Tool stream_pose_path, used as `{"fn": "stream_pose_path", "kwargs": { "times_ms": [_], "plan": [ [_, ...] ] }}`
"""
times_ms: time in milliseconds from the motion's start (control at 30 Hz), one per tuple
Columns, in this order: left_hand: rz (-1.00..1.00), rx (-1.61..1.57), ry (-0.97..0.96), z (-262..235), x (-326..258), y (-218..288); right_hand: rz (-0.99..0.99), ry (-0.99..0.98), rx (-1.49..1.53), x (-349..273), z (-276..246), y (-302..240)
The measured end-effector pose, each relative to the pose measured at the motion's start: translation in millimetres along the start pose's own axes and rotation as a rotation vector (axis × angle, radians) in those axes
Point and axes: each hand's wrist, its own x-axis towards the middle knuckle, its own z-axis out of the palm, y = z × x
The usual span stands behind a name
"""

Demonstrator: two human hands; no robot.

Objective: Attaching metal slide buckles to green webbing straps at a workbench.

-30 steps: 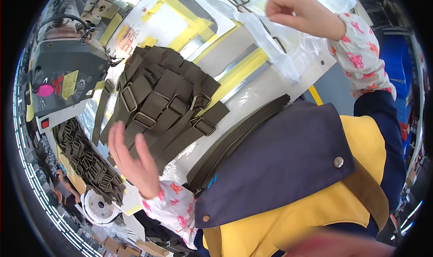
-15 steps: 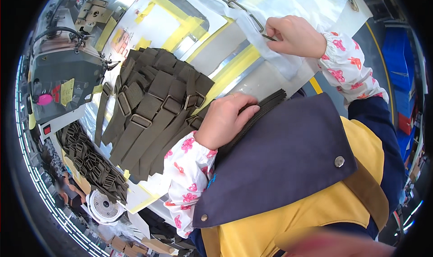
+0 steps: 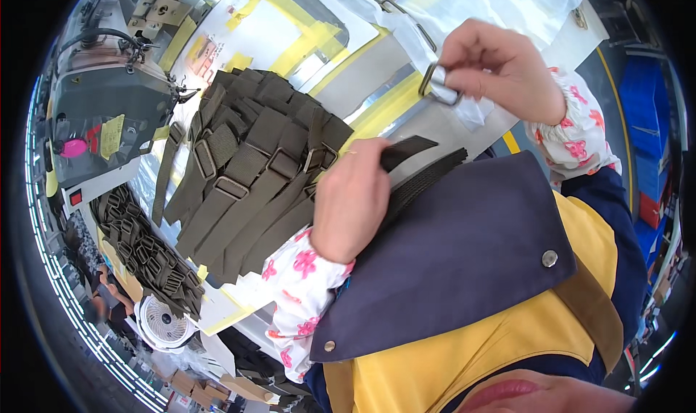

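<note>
Olive webbing strap (image 3: 406, 168) lies pinned under the clenched left hand (image 3: 353, 199), its end exposed toward the metal buckle (image 3: 437, 83) the right hand (image 3: 500, 69) pinches.

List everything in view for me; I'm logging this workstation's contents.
strap: one, dark olive, in the left grip
buckle: one, metal, in the right grip
strap pile: many, olive with buckles, table centre
loose straps: heap, olive, table's left edge
sewing machine: one, grey, far left
fan: one, white, below the heap
plastic bag: one, clear, top
apron: one, navy and yellow
left hand: one
right hand: one
</note>
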Motion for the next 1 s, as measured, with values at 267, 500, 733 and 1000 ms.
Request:
{"fn": "stream_pose_path", "kwargs": {
  "times_ms": [267,500,733,1000],
  "plan": [
    [-0.09,-0.147,0.194,0,-16,-2,0.268,-0.19,0.458,7,56,18],
    [-0.206,-0.666,0.335,-1,-19,1,0.286,-0.252,0.333,7,68,15],
    [0.078,-0.153,0.309,-13,-24,-3,-0.178,-0.212,-0.092,10,81,28],
    [-0.121,-0.157,0.293,-11,-37,-12,0.415,-0.44,0.293,17,80,20]
  ]
}}
